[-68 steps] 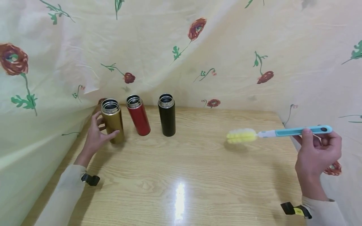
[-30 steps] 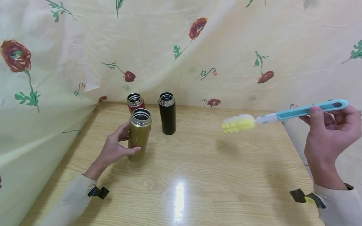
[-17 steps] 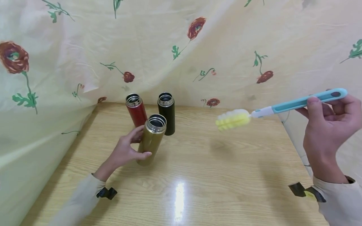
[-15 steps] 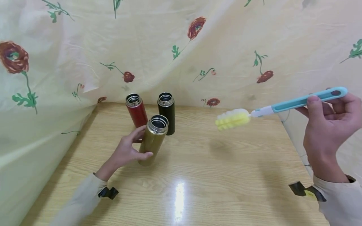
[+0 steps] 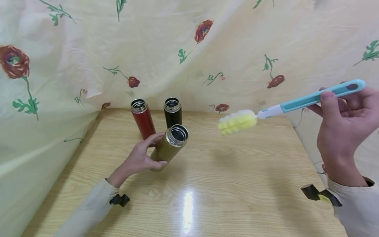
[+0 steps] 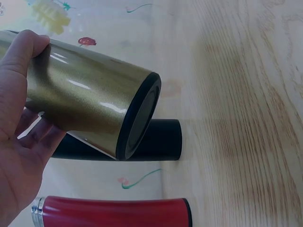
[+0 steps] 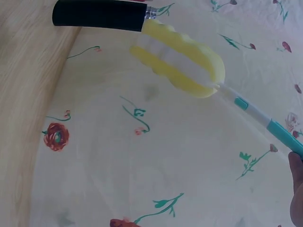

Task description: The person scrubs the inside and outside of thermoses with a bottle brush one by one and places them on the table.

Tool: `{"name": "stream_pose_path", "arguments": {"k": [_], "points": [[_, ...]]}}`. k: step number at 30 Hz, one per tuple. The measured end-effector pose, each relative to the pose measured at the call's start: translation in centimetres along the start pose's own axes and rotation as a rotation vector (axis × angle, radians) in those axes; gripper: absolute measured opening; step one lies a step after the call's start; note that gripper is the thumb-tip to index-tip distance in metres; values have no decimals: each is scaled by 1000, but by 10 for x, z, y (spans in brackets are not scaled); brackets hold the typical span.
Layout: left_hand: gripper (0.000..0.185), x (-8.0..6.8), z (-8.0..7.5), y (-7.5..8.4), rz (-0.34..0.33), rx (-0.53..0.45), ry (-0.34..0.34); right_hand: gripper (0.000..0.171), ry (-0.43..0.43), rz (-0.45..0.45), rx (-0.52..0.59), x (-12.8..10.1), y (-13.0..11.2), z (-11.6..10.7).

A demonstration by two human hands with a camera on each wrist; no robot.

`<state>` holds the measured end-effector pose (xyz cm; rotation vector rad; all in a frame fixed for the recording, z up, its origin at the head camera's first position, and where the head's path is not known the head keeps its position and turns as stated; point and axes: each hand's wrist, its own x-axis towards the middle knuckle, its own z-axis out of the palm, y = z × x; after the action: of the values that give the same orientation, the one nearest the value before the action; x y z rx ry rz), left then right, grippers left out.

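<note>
My left hand (image 5: 142, 159) grips a gold thermos bottle (image 5: 167, 147), which tilts with its uncapped mouth toward the right. In the left wrist view the gold thermos (image 6: 90, 90) shows its dark base raised off the table. On the right, my right hand (image 5: 344, 128) holds a bottle brush by its blue handle (image 5: 311, 98). Its yellow and white sponge head (image 5: 238, 122) hangs in the air over the table, pointing left toward the gold bottle and apart from it. The sponge head (image 7: 184, 61) fills the upper middle of the right wrist view.
A red thermos (image 5: 143, 120) and a black thermos (image 5: 173, 113), both uncapped, stand upright behind the gold one, which partly covers the black one. They are on a wood-grain table (image 5: 237, 191). A flowered cloth (image 5: 160, 49) hangs along the back and sides.
The left hand has carried the gold thermos from the far left to the right and forward, tilting it. The right hand has raised the brush, and its head has moved left.
</note>
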<state>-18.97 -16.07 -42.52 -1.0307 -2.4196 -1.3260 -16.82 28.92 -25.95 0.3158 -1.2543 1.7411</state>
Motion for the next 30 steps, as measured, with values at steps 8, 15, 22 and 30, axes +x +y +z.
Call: {"name": "stream_pose_path", "arguments": {"k": [8, 15, 22, 30], "points": [[93, 9, 4, -5, -11, 4, -29, 28, -16, -10, 44, 2, 0, 12], [91, 15, 9, -7, -64, 1, -79, 25, 0, -25, 77, 2, -1, 27], [90, 19, 14, -8, -93, -11, -102, 20, 14, -30, 134, 1, -3, 46], [89, 23, 18, -10, -70, -32, -117, 24, -10, -23, 156, -3, -2, 55]]}}
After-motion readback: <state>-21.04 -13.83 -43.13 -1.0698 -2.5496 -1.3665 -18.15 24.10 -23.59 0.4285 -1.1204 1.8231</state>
